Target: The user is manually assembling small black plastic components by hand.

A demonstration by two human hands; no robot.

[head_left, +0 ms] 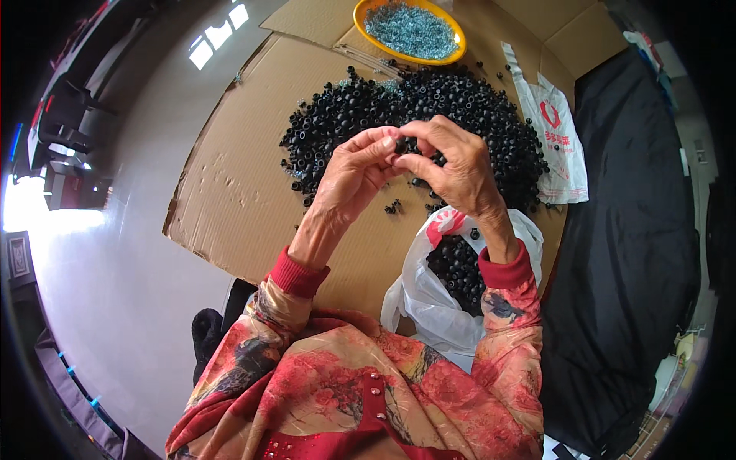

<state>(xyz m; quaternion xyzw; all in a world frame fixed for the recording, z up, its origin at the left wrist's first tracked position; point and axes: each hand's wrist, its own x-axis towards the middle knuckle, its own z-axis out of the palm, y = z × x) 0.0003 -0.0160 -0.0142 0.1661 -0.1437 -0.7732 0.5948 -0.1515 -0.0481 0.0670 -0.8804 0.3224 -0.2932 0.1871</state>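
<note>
My left hand [354, 170] and my right hand [458, 165] meet over the near edge of a heap of small black plastic parts [479, 100]. Both are closed, thumbs and fingers pinching around a small round black part [401, 146] between them. Its exact shape is mostly hidden by the fingers. Many parts in the heap look like hollow rounded caps with a hole. Below my right wrist, a white plastic bag [433, 310] stands with its mouth spread, holding more black parts [458, 268]. A few loose parts [393, 207] lie just below my hands.
A flat cardboard sheet [222, 165] lies under everything. At the far side stands a yellow bowl [462, 44] full of small clear bluish pieces [410, 31]. Thin rods [368, 60] lie near it. A flattened white bag [567, 172] and black cloth [629, 253] are on the right.
</note>
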